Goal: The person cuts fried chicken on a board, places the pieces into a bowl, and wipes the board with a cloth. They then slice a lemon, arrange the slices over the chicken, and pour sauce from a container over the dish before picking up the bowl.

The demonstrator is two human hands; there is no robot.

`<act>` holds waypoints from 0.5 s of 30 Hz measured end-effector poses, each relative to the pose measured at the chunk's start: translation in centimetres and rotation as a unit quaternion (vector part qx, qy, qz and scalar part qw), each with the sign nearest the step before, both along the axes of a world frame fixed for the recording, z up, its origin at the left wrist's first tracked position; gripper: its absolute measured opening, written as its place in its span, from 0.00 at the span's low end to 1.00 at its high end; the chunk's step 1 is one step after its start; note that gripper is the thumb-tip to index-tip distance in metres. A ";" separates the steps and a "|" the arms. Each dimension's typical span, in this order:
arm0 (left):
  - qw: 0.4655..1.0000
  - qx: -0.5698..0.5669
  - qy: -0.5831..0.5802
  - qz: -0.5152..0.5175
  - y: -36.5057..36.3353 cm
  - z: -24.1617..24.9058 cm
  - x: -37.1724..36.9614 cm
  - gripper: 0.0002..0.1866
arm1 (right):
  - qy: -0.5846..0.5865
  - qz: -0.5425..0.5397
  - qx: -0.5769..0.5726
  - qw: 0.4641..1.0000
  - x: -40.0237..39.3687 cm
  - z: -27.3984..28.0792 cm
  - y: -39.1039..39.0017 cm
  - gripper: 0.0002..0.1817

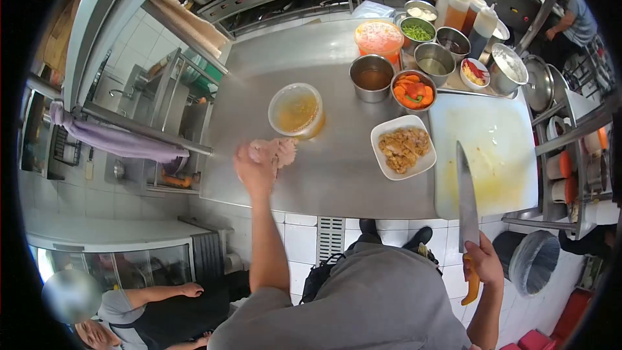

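Note:
My left hand [251,167] is closed on a crumpled pinkish cloth [277,153] that lies on the steel table, just below a round plastic tub [296,111] of yellowish liquid. In my right hand [484,260] is the orange handle of a large knife [466,198]. Its blade points up and away from me, over the left part of a white cutting board [502,116] with yellow stains and small scraps. A white square dish [404,147] of brown chopped food sits left of the board.
Steel bowls, one with orange carrot slices [412,91], a red-lidded tub [378,39] and squeeze bottles [457,6] crowd the back right. A trash bin [534,262] stands at lower right. A person in a dark apron [178,308] is at lower left; another [575,26] is at far right.

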State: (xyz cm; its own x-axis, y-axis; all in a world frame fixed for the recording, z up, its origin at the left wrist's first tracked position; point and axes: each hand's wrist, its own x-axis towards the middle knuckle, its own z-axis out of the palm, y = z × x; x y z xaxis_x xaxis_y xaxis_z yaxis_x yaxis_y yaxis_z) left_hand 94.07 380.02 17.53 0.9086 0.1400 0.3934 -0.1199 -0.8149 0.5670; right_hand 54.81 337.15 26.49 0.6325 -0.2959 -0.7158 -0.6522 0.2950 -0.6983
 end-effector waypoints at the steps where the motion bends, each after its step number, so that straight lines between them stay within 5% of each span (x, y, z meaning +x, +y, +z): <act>1: 0.985 0.158 -0.041 0.047 3.5 -3.4 1.5 0.30 | -0.007 -0.017 0.010 1.000 -1.1 -0.8 -0.6 0.13; 4: 0.954 0.212 0.193 0.083 -1.1 -0.3 -0.1 0.39 | 0.018 -0.003 -0.037 0.999 -1.6 -0.4 -1.2 0.13; 15: 0.937 0.273 0.024 -0.216 -18.9 -8.5 -18.7 0.30 | -0.037 0.041 -0.009 0.998 -2.1 -1.3 -6.8 0.12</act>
